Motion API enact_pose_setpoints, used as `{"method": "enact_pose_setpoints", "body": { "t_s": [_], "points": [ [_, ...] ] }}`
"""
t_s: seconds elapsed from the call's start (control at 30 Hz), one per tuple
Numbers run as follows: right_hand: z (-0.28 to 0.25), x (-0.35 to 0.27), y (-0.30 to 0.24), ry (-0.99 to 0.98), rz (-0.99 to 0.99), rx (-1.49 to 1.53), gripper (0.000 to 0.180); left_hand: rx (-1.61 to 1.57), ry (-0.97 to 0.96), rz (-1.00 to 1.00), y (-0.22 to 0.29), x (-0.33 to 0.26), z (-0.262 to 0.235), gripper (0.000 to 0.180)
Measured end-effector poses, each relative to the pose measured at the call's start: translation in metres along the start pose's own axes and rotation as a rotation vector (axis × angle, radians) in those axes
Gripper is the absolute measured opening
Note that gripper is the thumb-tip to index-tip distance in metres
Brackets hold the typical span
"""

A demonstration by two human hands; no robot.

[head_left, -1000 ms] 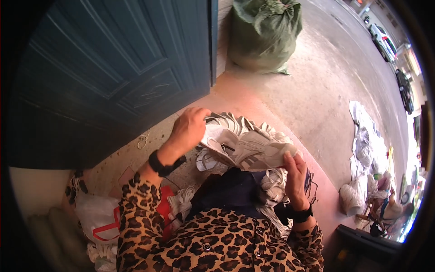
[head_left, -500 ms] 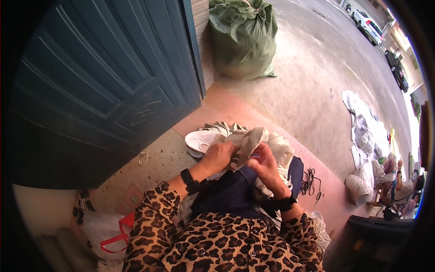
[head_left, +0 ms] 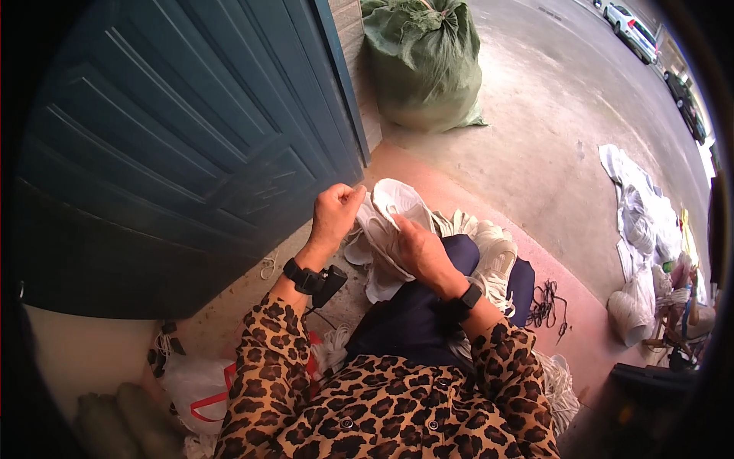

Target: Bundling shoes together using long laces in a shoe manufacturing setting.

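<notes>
The step in hand looks like close 2-handed work at the opening of a white shoe upper (head_left: 407, 200). The next move would seem to call for a firm grip from the right fingers at the rim and fine control from the left fingertips beside it.

The right hand (head_left: 424, 254) is closed on the upper, its fingertips at the edge of the opening; most of the white material lies beyond and to the left of them. The left hand (head_left: 336, 218) has its fingertips drawn together just to the left of that rim. Whether they pinch a thread or the material's edge, I cannot tell.

To the right of the right fingers, past a knee in dark trousers (head_left: 459, 251), sit more pale shoe pieces (head_left: 493, 260). Farther to their right, a tangle of black cord (head_left: 547, 304) lies on the floor. Below and left of the left fingers is a plastic bag with red handles (head_left: 191, 386); well beyond both hands' fingers stands a tied green sack (head_left: 428, 84).
</notes>
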State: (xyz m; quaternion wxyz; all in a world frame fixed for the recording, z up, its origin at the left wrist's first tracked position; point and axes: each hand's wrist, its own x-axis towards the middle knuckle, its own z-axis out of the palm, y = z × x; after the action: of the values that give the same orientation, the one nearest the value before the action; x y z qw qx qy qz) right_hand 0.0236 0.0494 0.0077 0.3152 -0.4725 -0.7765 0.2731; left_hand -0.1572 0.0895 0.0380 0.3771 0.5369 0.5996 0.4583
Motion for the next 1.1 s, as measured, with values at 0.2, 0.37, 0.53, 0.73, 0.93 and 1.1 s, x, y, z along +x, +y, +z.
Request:
{"method": "enact_pose_setpoints", "body": {
  "t_s": [0.2,0.37,0.53,0.73,0.93,1.1],
  "points": [
    [-0.032,-0.007,-0.004,-0.489,0.182,0.532,0.022,-0.287,-0.317,-0.222,0.008,0.0,-0.024,0.017],
    [-0.032,-0.008,0.024,-0.152,0.499,0.866,0.027,-0.288,-0.389,-0.149,0.015,0.006,-0.013,0.013],
    [-0.029,-0.012,0.033,0.097,0.472,1.041,0.025,0.282,-0.02,0.137,-0.037,-0.03,0.017,0.043],
    [-0.025,-0.023,0.03,0.101,0.42,1.162,0.025,-0.175,-0.251,-0.689,-0.072,-0.059,0.064,0.048],
    [-0.023,-0.031,0.032,0.188,0.45,1.288,0.031,0.389,-0.156,-0.114,-0.133,-0.04,0.071,0.025],
    [-0.012,-0.051,0.034,0.087,0.575,1.417,0.03,0.688,-0.028,0.029,-0.122,-0.007,0.033,0.027]
  ]
}}
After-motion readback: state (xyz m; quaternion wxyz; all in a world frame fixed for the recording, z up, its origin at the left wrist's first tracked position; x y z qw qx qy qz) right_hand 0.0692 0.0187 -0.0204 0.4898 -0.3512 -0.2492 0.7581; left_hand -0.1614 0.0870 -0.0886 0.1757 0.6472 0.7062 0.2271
